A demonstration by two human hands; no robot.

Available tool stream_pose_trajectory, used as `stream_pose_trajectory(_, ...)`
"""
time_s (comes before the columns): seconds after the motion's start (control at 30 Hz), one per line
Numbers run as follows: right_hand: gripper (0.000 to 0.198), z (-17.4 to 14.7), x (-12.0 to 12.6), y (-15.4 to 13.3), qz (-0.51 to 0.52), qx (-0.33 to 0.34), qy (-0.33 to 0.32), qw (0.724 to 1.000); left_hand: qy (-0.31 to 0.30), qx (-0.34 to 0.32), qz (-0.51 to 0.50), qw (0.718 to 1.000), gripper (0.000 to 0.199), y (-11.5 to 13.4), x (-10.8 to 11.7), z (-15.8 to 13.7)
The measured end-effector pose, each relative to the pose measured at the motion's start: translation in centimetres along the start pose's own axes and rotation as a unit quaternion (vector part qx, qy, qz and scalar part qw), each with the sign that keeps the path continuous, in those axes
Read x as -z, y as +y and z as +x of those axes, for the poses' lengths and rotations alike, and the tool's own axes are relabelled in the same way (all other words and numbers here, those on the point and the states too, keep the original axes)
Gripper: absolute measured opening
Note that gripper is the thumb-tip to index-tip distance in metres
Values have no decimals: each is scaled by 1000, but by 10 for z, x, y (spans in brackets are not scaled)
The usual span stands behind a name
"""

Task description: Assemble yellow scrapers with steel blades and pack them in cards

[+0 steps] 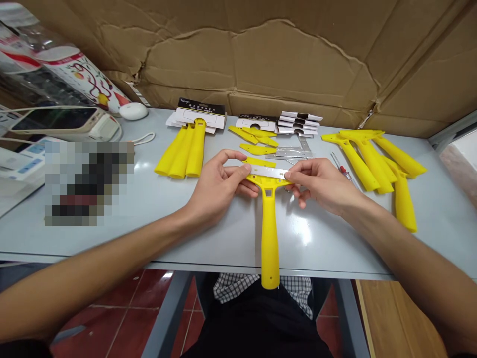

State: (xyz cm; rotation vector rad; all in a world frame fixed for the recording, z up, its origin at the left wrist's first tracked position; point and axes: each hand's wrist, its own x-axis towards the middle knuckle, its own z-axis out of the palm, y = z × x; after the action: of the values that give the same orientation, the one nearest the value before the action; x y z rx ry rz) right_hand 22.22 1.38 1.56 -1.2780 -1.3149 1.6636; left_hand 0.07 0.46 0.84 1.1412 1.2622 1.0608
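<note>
Between both hands is a yellow scraper handle (270,233), its wide head away from me and its grip reaching over the table's front edge. A flat metal blade (267,171) with slots lies across that head. My left hand (225,181) is closed on the left end, thumb on the blade and fingers beneath the head. My right hand (322,181) pinches the blade and head at the right end. Just beyond the blade lies a yellow clamp strip (261,162); more yellow strips (257,149) and loose metal blades (294,152) lie behind it.
Yellow scraper handles (359,164) lie at right beside a red screwdriver (343,169). At left, more yellow handles (186,156) touch printed cards (201,110). Folded cards (298,124) stand before the cardboard wall (283,64). A handheld device (63,122) and bottles (82,74) are far left.
</note>
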Motion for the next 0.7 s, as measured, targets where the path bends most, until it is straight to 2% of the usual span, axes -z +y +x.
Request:
stream_pose_trajectory(0.4, 13, -2, -2, -5, 18, -20, -6, 1000, 9, -37, 44, 998, 23, 1, 4, -1)
stream_pose_trajectory(0.7, 13, 0, -1, 1, 0, -7, 3, 1000, 2, -3, 10, 1000, 25, 2, 1, -1)
